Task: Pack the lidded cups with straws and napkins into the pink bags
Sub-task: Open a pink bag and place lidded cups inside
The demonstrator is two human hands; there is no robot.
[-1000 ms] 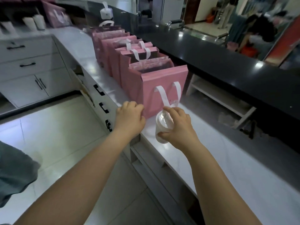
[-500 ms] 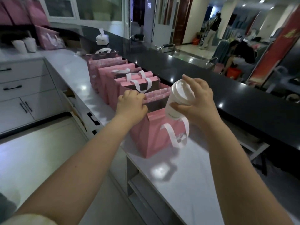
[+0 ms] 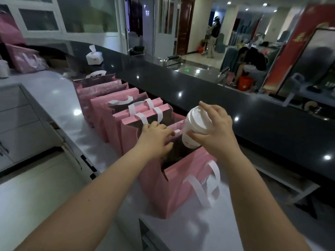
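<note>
Fingers of the right hand curl around a lidded cup, thumb underneath, holding it tilted with the white lid facing 10 o'clock. The cup hangs over the open mouth of the nearest pink bag, its base just inside the rim. At 9 o'clock from the cup, the left hand stretches nearly straight fingers across the bag's mouth, tips touching the far rim. More pink bags stand in a row running toward 11 o'clock along the white counter. Farther that way, a tissue box sits on the black counter.
</note>
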